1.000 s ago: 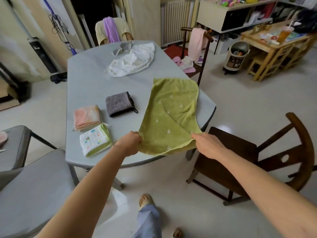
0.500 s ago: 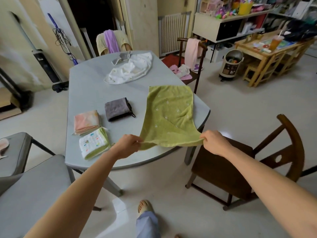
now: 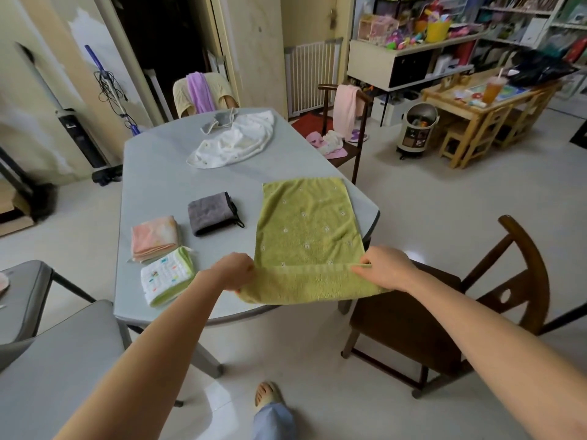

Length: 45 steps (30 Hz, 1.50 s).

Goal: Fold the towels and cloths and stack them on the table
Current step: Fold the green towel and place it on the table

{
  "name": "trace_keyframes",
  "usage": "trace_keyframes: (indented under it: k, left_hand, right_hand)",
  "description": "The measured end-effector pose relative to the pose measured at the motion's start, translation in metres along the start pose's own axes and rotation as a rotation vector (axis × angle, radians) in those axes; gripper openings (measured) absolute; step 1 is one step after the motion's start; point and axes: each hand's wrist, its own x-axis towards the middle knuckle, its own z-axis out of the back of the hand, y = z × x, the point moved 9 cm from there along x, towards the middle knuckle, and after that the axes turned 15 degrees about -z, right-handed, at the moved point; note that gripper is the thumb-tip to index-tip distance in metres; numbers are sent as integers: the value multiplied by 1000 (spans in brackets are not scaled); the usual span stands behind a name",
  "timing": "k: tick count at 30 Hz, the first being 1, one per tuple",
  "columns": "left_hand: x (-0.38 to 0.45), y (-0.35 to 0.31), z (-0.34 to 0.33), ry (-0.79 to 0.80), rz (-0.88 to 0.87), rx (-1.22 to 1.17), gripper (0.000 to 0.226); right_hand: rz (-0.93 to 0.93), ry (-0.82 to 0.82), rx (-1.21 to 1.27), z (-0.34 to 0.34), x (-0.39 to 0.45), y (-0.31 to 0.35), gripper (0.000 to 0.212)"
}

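Hands: two, both over the near edge of the grey table (image 3: pixel 152 173).
Left hand (image 3: pixel 235 270): fingers curled round the near left corner of the green towel (image 3: pixel 306 230).
Right hand (image 3: pixel 386 268): pinching the near right corner of the same towel.
Green towel: one, spread flat on the table beyond both hands, its near end turned up in a band between them.
Folded cloths: three, all left of the left hand: a white patterned cloth (image 3: pixel 166 276) nearest, a peach cloth (image 3: pixel 154 237) just beyond it, a grey cloth (image 3: pixel 211 213) further out.
Unfolded pile: one white cloth (image 3: pixel 233 141) with a small grey piece (image 3: pixel 219 120), well beyond both hands.
Wooden chairs: one (image 3: pixel 444 312) under the right arm.
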Motion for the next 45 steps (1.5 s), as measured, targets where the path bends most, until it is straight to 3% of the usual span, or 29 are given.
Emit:
trace_keyframes:
  k: [2, 4, 6, 9, 14, 17, 26, 34, 41, 45]
  left_hand:
    - [1, 0, 8, -30, -8, -35, 30]
    - [1, 1, -10, 181, -8, -134, 32]
    - [2, 3, -16, 280, -1, -184, 32]
    - [19, 8, 9, 37, -8, -300, 23]
    - [65, 21, 64, -327, -1, -212, 29]
    - [106, 38, 84, -393, 36, -159, 27]
    - [247, 100, 150, -426, 30, -156, 26]
    - [335, 148, 166, -364, 89, -122, 21]
    - [393, 179, 159, -372, 215, -92, 24]
    - [420, 192, 134, -308, 270, -147, 28]
  right_hand:
    - [3, 94, 48, -3, 5, -4, 50]
    - [18, 217, 73, -8, 9, -4, 51]
    - [15, 204, 109, -1, 17, -5, 51]
    - [-4, 0, 97, 22, 32, -7, 43]
    - [-22, -346, -31, 64, 66, 3, 30]
    - [-57, -455, -48, 80, 102, 6, 26]
    - [-115, -559, -23, 120, 255, 26, 20]
    - [-192, -476, -25, 100, 360, 31, 9]
    - [-167, -331, -27, 74, 453, 25, 30]
    - [-151, -131, -72, 39, 497, 17, 32]
